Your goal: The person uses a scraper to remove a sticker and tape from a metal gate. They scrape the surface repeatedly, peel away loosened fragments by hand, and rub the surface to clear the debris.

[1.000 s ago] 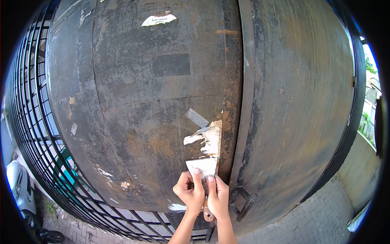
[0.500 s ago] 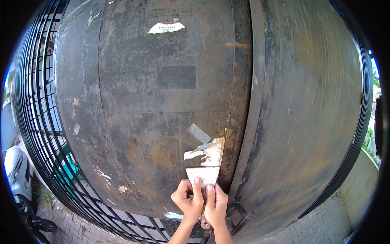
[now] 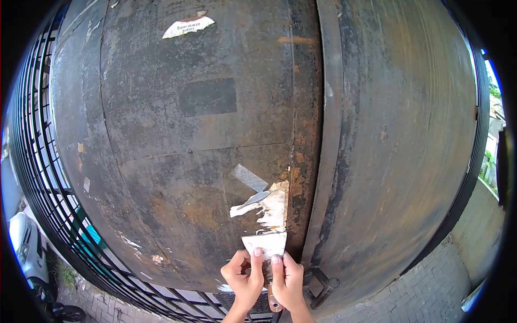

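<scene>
My left hand (image 3: 245, 280) and my right hand (image 3: 288, 280) grip a putty knife (image 3: 265, 244) together, both thumbs pressed on its wide, whitish blade. The wooden handle points down between my wrists. The blade's edge is up against the dark metal gate (image 3: 204, 134), just below a torn white sticker remnant (image 3: 275, 205). Small light scraps show along that edge. A grey strip of tape (image 3: 250, 177) sits slantwise above the remnant, and a grey curled flap lies across the remnant's left part.
A rusty vertical seam separates this panel from a right-hand metal panel (image 3: 398, 161). A latch handle (image 3: 326, 290) juts out beside my right hand. Higher up is a torn paper label (image 3: 188, 27). Black bars (image 3: 40, 145) run along the left, with a parked vehicle (image 3: 27, 247) beyond.
The putty knife has moved slightly down, widening the gap below the sticker remnant. Both hands still hold it. The view has shifted, so the gate appears farther left and a little tilted.
</scene>
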Motion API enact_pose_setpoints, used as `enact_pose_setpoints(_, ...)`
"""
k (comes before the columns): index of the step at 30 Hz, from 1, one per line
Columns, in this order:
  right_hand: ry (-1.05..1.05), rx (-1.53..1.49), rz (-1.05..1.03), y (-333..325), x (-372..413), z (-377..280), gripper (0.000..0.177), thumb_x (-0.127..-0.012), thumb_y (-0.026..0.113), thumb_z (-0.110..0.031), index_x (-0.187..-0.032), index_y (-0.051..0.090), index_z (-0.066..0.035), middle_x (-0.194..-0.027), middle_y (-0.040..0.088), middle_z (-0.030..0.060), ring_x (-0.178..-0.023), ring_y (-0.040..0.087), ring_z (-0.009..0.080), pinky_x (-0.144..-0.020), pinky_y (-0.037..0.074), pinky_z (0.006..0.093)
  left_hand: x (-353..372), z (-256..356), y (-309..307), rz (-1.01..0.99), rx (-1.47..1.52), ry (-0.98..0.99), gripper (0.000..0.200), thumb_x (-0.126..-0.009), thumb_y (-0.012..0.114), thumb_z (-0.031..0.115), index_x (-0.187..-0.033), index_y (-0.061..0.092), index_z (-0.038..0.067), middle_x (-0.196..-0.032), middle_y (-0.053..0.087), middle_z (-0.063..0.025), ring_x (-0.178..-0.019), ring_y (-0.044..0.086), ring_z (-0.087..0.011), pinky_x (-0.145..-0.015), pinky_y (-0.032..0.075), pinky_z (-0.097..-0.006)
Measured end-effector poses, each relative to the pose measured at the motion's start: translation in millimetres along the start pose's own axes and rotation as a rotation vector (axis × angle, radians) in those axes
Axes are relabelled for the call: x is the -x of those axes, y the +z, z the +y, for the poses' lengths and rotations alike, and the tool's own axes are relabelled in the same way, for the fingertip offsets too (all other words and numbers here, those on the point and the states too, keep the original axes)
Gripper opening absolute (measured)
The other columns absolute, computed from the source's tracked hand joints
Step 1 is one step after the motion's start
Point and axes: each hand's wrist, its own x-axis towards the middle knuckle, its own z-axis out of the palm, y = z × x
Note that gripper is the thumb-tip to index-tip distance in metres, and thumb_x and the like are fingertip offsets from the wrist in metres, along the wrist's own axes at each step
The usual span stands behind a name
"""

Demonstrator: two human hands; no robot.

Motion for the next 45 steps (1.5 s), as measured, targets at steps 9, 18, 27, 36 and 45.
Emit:
enact_pose_setpoints(9, 0.065, -0.062, 0.036, 14, 5, 5, 0.024, -0.095, 0.045, -0.016, -0.090, 0.056, 0.004, -0.067, 0.057, 0.0030, -0.061, 0.047, 0.0059, -0.053, 0.039, 0.0244, -7, 6, 1, 0.044, 0.037, 0.013, 0.038, -0.087, 0.062, 0.012, -0.057, 0.040, 0.004, -0.051, 0.037, 0.0083, -0.048, 0.028, 0.0010, -0.041, 0.018, -0.0198)
enact_pose_setpoints(18, 0.020, -0.008, -0.024, 2, 1, 12, 0.024, -0.095, 0.045, -0.017, -0.092, 0.056, 0.005, -0.072, 0.061, 0.0072, -0.066, 0.051, 0.0072, -0.058, 0.043, 0.0259, 6, 4, 0, 0.023, -0.013, 0.020, 0.030, -0.087, 0.062, 0.009, -0.062, 0.048, 0.000, -0.053, 0.042, 0.0071, -0.049, 0.032, 0.0007, -0.042, 0.023, -0.0185)
enact_pose_setpoints(27, 0.004, -0.004, 0.040, 13, 5, 11, 0.029, -0.094, 0.047, -0.021, -0.080, 0.054, 0.004, -0.061, 0.055, 0.0072, -0.057, 0.046, 0.0064, -0.050, 0.039, 0.0267, 5, 1, -3, 0.024, 0.080, -0.021, 0.034, -0.087, 0.061, 0.010, -0.060, 0.041, 0.004, -0.053, 0.040, 0.0075, -0.050, 0.030, 0.0007, -0.042, 0.020, -0.0189)
enact_pose_setpoints(36, 0.000, 0.013, -0.007, 10, 0, 3, 0.026, -0.094, 0.047, -0.019, -0.082, 0.055, 0.004, -0.059, 0.054, 0.0071, -0.053, 0.047, 0.0089, -0.049, 0.039, 0.0274, 8, -14, -2, 0.073, 0.047, 0.080, 0.030, -0.089, 0.059, 0.011, -0.064, 0.045, 0.002, -0.054, 0.042, 0.0065, -0.049, 0.031, 0.0005, -0.042, 0.021, -0.0190)
enact_pose_setpoints(45, 0.035, -0.013, -0.002, 13, 0, 1, 0.027, -0.095, 0.048, -0.020, -0.083, 0.055, 0.004, -0.063, 0.055, 0.0052, -0.059, 0.046, 0.0059, -0.052, 0.039, 0.0260, -4, 2, -7, 0.054, -0.055, 0.087, 0.035, -0.086, 0.061, 0.009, -0.058, 0.042, 0.003, -0.048, 0.039, 0.0055, -0.046, 0.029, -0.0005, -0.040, 0.020, -0.0203)
